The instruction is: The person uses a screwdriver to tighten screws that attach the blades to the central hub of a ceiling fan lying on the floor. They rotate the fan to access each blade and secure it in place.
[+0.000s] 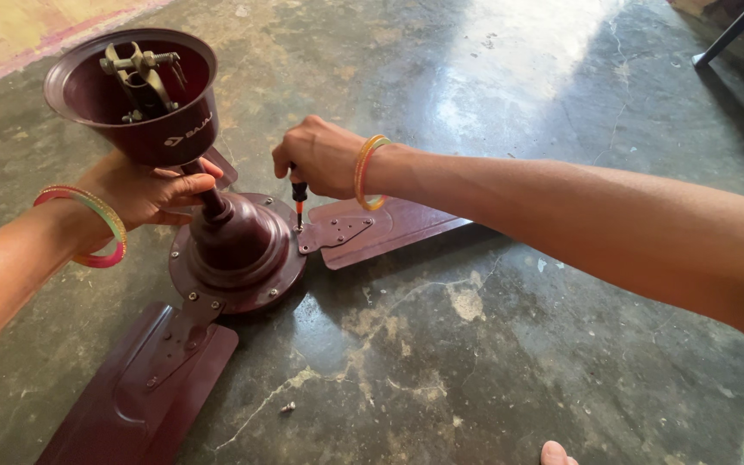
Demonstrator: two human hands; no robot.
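Head view: right hand (320, 157) grips screwdriver (300, 200) on fan motor (238, 254); left hand (144, 191) clasps the downrod (211, 200).

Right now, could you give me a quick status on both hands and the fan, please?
Left hand grips the downrod under the canopy cup. Right hand shut on screwdriver, tip at blade bracket. Ceiling fan on floor; loose screw nearby.

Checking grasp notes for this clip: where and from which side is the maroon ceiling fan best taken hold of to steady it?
Probably the thin downrod between the canopy cup and the motor housing, approached from the side. It stands upright and is narrow enough to wrap; the housing is wide and rounded. The left hand already holds there, while the right hand works a screwdriver at a blade bracket.
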